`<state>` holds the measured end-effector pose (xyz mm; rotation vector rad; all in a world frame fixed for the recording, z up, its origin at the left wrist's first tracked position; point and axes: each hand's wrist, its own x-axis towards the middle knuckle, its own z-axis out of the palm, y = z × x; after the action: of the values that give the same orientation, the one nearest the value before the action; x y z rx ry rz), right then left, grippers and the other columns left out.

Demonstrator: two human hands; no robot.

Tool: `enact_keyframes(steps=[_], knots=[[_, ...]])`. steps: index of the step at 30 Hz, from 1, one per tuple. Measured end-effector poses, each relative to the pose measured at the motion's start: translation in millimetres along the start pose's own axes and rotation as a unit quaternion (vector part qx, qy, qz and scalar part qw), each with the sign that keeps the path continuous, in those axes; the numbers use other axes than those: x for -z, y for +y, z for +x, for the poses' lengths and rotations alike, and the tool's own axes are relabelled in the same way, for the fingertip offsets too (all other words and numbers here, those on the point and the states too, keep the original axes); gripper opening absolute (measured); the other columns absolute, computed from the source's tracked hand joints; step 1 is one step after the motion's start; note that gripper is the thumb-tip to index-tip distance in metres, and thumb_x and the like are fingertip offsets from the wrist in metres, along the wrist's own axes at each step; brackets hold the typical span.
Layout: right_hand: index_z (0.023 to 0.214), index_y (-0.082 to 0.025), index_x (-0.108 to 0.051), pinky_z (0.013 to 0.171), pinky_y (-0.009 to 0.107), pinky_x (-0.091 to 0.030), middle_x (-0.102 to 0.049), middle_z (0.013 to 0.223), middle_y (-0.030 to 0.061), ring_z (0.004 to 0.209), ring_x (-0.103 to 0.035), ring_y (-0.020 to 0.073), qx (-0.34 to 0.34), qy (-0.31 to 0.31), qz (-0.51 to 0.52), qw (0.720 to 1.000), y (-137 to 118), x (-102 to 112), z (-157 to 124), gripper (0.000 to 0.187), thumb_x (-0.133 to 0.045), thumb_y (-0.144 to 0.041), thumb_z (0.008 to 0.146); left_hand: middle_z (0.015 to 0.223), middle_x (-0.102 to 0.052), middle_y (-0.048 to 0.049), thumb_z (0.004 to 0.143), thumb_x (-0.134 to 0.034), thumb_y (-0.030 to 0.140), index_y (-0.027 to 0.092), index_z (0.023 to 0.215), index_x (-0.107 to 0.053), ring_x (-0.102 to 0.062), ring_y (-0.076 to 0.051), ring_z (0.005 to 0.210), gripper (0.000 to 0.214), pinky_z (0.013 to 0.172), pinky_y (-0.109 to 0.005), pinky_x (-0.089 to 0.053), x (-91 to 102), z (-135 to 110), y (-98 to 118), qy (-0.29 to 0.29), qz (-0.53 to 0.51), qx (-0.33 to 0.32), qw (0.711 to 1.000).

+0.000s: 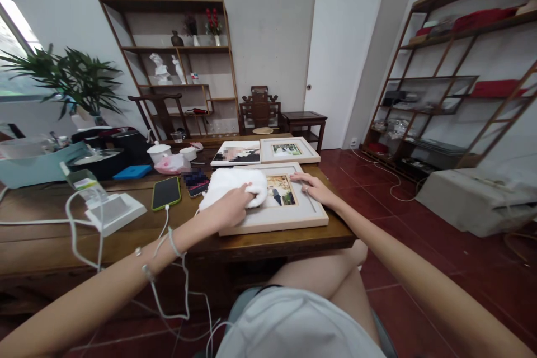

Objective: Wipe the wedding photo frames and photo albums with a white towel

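Note:
A light wooden picture frame [289, 219] with a small photo lies flat at the near right end of the dark wooden table [50, 218]. My left hand [230, 208] is closed on a white cloth [235, 182] that rests on the frame's left half. My right hand [314, 187] lies flat with fingers stretched out on the frame's upper right part, beside the photo [280, 190].
Two more framed pictures [288, 150] lie farther back on the table. A phone in a green case [166, 192], a white charger and cables [113, 210], a blue box, pots and a teapot sit to the left. Shelves line the walls; a white door is behind.

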<state>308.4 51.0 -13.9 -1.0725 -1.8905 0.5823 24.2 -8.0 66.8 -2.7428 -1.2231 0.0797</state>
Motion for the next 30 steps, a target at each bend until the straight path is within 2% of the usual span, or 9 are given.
enact_keyframes(steps=[3,5,10,13,16,19,23,27,30], knots=[[0.105,-0.022,-0.065,0.108,0.043,-0.026,-0.056,0.125,0.0046,0.124,-0.043,0.0228,0.003,-0.007,-0.006,1.000,0,0,0,0.049,-0.045,-0.005,0.063,0.121,-0.055,-0.0152,0.072,-0.039,0.003,0.013,0.102,-0.058,-0.051,-0.026,0.114,0.037,0.092,-0.033,-0.042,5.5,-16,19,-0.027,-0.014,-0.029,0.999],[0.105,-0.021,-0.065,0.108,0.043,-0.025,-0.056,0.125,0.0053,0.124,-0.042,0.0226,0.004,-0.012,-0.009,1.000,-1,1,0,0.049,-0.044,-0.005,0.063,0.127,-0.051,-0.0154,0.074,-0.039,0.004,0.013,0.106,-0.057,-0.045,-0.026,0.121,0.037,0.096,-0.034,-0.039,2.7,-13,21,-0.024,-0.012,-0.035,0.999],[0.105,-0.024,-0.065,0.109,0.044,-0.024,-0.056,0.125,0.0029,0.125,-0.041,0.0216,-0.002,-0.017,-0.005,1.000,0,1,1,0.049,-0.045,-0.006,0.064,0.142,-0.031,-0.0212,0.080,-0.041,0.010,0.009,0.111,-0.055,-0.030,-0.031,0.131,0.034,0.101,-0.041,-0.031,-12.5,33,-13,0.044,0.029,0.034,0.998],[0.105,-0.025,-0.065,0.108,0.043,-0.025,-0.057,0.123,0.0023,0.126,-0.040,0.0212,-0.005,-0.016,-0.001,1.000,1,1,1,0.050,-0.045,-0.005,0.064,0.137,-0.038,-0.0199,0.081,-0.041,0.013,0.009,0.107,-0.056,-0.032,-0.030,0.129,0.030,0.101,-0.041,-0.032,-15.9,59,-36,0.066,0.044,0.057,0.995],[0.106,-0.023,-0.065,0.108,0.043,-0.025,-0.056,0.124,0.0038,0.126,-0.040,0.0216,-0.003,-0.015,-0.005,1.000,2,1,1,0.050,-0.045,-0.006,0.064,0.127,-0.049,-0.0195,0.082,-0.037,0.011,0.009,0.102,-0.058,-0.041,-0.028,0.122,0.029,0.098,-0.038,-0.034,-16.4,67,-40,0.070,0.056,0.048,0.995],[0.106,-0.023,-0.065,0.108,0.043,-0.025,-0.055,0.125,0.0039,0.125,-0.041,0.0219,0.001,-0.015,-0.007,1.000,2,0,1,0.049,-0.044,-0.006,0.064,0.119,-0.054,-0.0190,0.081,-0.035,0.008,0.010,0.102,-0.059,-0.050,-0.027,0.111,0.032,0.094,-0.037,-0.038,-13.1,51,-23,0.048,0.056,0.005,0.997],[0.106,-0.025,-0.064,0.108,0.044,-0.024,-0.056,0.125,0.0028,0.126,-0.040,0.0223,0.008,-0.013,-0.008,1.000,3,0,1,0.051,-0.044,-0.006,0.064,0.106,-0.060,-0.0152,0.082,-0.035,0.012,0.014,0.104,-0.058,-0.059,-0.025,0.093,0.032,0.082,-0.034,-0.044,3.4,5,24,-0.006,-0.006,-0.039,0.999],[0.107,-0.023,-0.064,0.108,0.044,-0.025,-0.055,0.126,0.0037,0.126,-0.040,0.0222,0.007,-0.013,-0.010,1.000,1,1,0,0.052,-0.044,-0.006,0.062,0.108,-0.059,-0.0142,0.083,-0.035,0.014,0.016,0.107,-0.057,-0.055,-0.025,0.105,0.032,0.086,-0.035,-0.043,17.7,-24,58,-0.008,-0.040,-0.050,0.998],[0.107,-0.024,-0.064,0.108,0.044,-0.025,-0.056,0.125,0.0037,0.126,-0.040,0.0222,0.005,-0.012,-0.012,1.000,0,1,0,0.052,-0.044,-0.006,0.063,0.120,-0.054,-0.0149,0.084,-0.035,0.013,0.015,0.111,-0.055,-0.042,-0.027,0.122,0.034,0.096,-0.038,-0.037,11.9,-12,53,-0.004,-0.034,-0.036,0.999]])
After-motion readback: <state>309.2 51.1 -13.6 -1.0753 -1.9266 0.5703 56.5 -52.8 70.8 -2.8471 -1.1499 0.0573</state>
